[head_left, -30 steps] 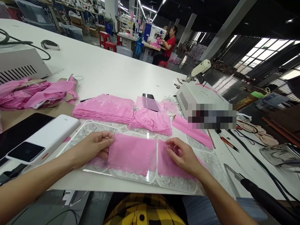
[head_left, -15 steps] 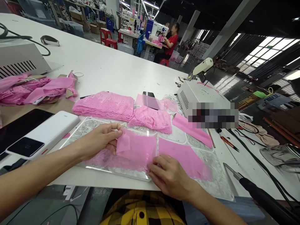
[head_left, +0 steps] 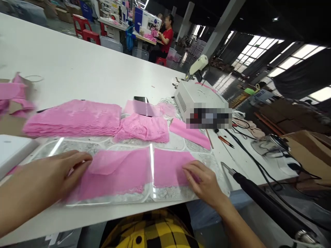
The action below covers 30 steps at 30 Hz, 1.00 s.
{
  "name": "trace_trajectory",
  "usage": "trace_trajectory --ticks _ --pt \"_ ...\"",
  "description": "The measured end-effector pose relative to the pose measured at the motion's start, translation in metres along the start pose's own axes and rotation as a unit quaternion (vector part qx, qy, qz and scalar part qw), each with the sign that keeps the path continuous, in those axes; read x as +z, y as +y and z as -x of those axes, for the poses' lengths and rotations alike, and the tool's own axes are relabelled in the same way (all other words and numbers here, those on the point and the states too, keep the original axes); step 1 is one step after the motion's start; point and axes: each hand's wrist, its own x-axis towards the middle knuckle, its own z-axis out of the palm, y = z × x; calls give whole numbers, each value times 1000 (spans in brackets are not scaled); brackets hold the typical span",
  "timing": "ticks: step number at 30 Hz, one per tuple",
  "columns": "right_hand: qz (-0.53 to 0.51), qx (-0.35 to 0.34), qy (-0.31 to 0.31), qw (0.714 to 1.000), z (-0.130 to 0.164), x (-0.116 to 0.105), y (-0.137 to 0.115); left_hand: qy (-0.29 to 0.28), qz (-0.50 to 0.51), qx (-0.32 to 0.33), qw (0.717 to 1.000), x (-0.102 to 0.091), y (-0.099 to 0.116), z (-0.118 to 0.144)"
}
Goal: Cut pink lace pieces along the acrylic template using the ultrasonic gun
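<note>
Pink lace-edged fabric (head_left: 116, 175) lies across a clear plastic sheet (head_left: 129, 199) over a marbled mat, one thin corner folded over at its upper left. My left hand (head_left: 62, 175) pinches the left edge of this fabric, thumb and fingers together. To the right, beyond a shiny strip, lies another flat part of pink fabric (head_left: 169, 168). At its right end my right hand (head_left: 204, 179) has its fingertips closed on the fabric edge. Just behind sit a layered pile of pink lace pieces (head_left: 74, 119) and a crumpled pink lace piece (head_left: 144, 127).
A grey box machine (head_left: 201, 100) stands at the back right, with a pink strip (head_left: 191, 134) before it. A black-handled hot tool (head_left: 258, 199) points in from the right, near a glass jar (head_left: 269, 144). A phone (head_left: 143, 106) lies behind the lace. A person in red sits far back.
My view has swung right. My left hand has moved left along the fabric, which is spread flatter. My right hand has shifted from the middle to the right piece's end.
</note>
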Motion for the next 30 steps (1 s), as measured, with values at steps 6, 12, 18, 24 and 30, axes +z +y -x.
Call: trace_trajectory --ticks 6,12,18,24,30 --pt "51 130 58 989 43 -29 36 -202 15 282 938 47 69 -33" --pt "3 166 62 984 52 -40 33 -301 8 400 866 105 126 -68" --pt "43 110 43 992 33 -22 31 -306 -38 444 841 122 135 -75" --pt "79 220 105 967 60 -22 54 -332 -34 425 842 123 131 -75" --pt "71 203 176 961 85 -25 62 -398 203 249 859 78 188 -90"
